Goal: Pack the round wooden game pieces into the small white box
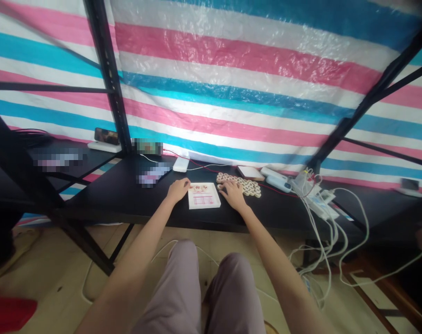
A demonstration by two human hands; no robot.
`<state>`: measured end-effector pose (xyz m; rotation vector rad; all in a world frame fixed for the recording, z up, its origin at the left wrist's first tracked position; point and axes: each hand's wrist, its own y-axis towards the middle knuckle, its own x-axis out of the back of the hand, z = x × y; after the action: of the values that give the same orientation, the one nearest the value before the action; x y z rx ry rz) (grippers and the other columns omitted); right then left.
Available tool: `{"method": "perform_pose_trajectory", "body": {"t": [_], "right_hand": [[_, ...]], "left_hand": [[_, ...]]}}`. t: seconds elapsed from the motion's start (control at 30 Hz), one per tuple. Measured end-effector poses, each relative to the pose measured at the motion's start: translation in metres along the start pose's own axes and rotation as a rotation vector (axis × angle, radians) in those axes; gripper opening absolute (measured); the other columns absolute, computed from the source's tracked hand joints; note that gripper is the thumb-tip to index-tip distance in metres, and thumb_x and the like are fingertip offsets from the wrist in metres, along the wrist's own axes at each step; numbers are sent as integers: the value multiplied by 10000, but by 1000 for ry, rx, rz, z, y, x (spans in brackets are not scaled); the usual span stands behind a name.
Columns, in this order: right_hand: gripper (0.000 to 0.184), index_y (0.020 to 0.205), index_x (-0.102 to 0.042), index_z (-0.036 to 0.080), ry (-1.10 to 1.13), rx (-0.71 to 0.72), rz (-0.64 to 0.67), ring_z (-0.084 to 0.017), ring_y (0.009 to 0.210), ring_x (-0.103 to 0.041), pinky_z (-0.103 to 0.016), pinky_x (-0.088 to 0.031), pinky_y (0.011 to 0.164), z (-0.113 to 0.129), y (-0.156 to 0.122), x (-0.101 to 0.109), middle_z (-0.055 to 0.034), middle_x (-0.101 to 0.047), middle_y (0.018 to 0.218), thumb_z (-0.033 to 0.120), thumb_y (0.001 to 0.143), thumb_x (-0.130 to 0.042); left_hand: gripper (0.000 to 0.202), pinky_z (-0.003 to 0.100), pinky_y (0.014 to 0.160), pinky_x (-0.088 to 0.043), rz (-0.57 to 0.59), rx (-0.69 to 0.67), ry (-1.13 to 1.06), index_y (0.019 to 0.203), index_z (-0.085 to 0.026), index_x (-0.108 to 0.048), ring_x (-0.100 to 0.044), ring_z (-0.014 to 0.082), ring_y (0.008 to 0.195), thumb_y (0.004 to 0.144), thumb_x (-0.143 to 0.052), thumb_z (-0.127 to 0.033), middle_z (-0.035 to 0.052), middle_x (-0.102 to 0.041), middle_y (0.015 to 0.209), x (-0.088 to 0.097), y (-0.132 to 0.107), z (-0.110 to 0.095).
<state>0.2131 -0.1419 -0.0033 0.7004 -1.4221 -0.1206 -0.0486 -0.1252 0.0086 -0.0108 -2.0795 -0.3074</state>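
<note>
A shallow white box [204, 202] with red characters and a red grid pattern lies on the black table before me. My left hand [179, 190] is at its upper left corner, fingers closed together against the edge. To the box's right, several round wooden game pieces [252, 186], like Chinese chess pieces, are packed close together in rows. My right hand [233, 195] rests at the left end of these pieces, its fingertips closed on one round piece [220, 186] near the box. The palm hides some pieces behind it.
Behind the pieces lies a flat white-topped box [250, 173]. A white power bank [181, 163] and a propped phone [147, 146] stand at the back left. Power strips [320, 204] with tangled white cables crowd the right. Black metal posts [108, 69] frame the table.
</note>
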Motion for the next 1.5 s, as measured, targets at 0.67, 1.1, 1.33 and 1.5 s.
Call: {"method": "perform_pose_trajectory", "body": {"t": [0.67,1.1,1.33,1.5], "right_hand": [[147,804,-638,182,-156,84,146,-236,857,-511,-405,-215,847,57,24,37,-81,-663,808,225,801,-498],[323,856,-697,134,-278,63,123,-294,953,-428,-446,-273,806,66,27,33,-161,-590,971,121,841,-374],[313,1035,-641,289,-96,189,97,-262,1070,-402,-458,-263,869,67,23,32,-63,-503,1242,181,868,-399],[315,1173,-551,349,-48,254,147,-264,1171,-347,-469,-257,919,72,21,27,-23,-402,1370,347,885,-423]], "left_hand": [[245,250,654,-385,3,15,-23,905,-238,-604,-584,189,781,846,-393,-347,32,-655,870,2,-2,-3],[227,255,664,-392,0,6,-19,895,-241,-604,-592,196,793,837,-404,-334,30,-657,871,3,-5,-4],[239,257,671,-397,1,18,-17,904,-249,-606,-599,198,810,853,-389,-338,31,-665,869,2,-3,-2],[249,254,677,-396,-13,5,-11,917,-248,-606,-600,196,813,858,-385,-347,32,-663,868,3,-4,-3]]}}
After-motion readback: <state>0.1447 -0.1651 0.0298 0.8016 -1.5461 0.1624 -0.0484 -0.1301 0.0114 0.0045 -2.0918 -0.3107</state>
